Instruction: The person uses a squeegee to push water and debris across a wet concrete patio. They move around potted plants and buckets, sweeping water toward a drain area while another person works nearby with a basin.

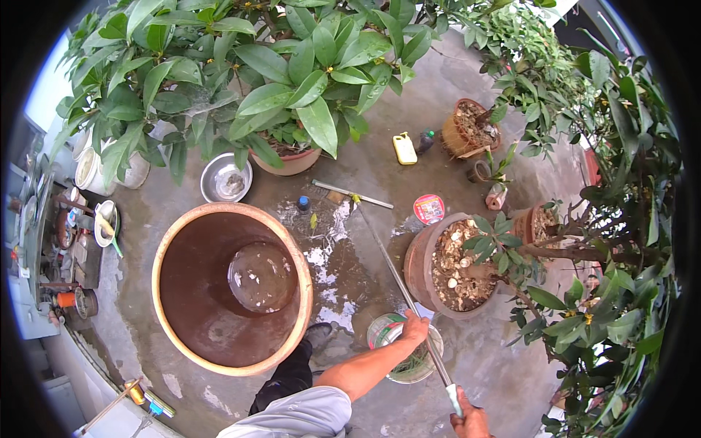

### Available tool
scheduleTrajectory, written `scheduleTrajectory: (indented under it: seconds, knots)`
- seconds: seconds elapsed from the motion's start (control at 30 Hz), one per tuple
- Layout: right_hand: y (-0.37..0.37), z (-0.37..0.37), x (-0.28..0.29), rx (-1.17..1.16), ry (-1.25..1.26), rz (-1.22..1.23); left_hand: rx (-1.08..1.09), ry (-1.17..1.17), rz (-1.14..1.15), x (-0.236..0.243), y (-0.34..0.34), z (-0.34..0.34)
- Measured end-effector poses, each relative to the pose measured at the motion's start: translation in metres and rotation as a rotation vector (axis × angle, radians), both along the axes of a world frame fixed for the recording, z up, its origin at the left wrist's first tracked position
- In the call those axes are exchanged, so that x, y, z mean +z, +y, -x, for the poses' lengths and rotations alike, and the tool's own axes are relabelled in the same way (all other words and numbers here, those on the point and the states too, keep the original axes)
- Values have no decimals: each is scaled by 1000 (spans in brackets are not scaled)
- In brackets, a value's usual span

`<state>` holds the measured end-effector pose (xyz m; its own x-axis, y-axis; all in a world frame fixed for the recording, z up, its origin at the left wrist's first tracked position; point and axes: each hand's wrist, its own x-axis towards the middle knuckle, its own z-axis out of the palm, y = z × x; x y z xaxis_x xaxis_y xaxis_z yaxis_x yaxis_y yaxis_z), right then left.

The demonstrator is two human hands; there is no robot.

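Observation:
My left hand (pixel 415 328) is wrapped round the metal pole of a long-handled floor squeegee (pixel 398 279). Lower down, my right hand (pixel 472 422) grips the pale grip at its near end. The pole slants away to the upper left, and its thin, flat crossbar rests on the wet floor (pixel 332 274). Under my left forearm stands a bucket (pixel 374 337) with green, grass-like stuff in it, partly hidden by arm and pole. To the left is a big brown glazed vat (pixel 201 292) with a pale rim and a little water and white flecks at its bottom.
A wide planter (pixel 418 266) stands right of the pole, with leafy branches reaching over the right side. Beyond lie a metal basin (pixel 213 175), a blue-capped bottle (pixel 304 204), a round red lid (pixel 428 209), a yellow jug (pixel 404 148) and a large potted shrub (pixel 307 73).

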<state>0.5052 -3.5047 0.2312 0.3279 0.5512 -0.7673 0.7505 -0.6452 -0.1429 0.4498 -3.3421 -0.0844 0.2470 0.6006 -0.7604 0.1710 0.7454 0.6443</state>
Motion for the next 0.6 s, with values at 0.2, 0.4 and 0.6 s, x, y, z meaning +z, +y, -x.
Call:
scheduleTrajectory:
  seconds: [0.2, 0.4, 0.6]
  knots:
    - [26, -32, -15, 249, 13, -162, 170, 82, -134, -10, 41, -12]
    - [76, -26, -19, 641, -250, -191, 80, 34, -27, -3, 93, 10]
    - [26, -26, 2, 554, -235, -179, 68, -5, 29, 4, 51, -14]
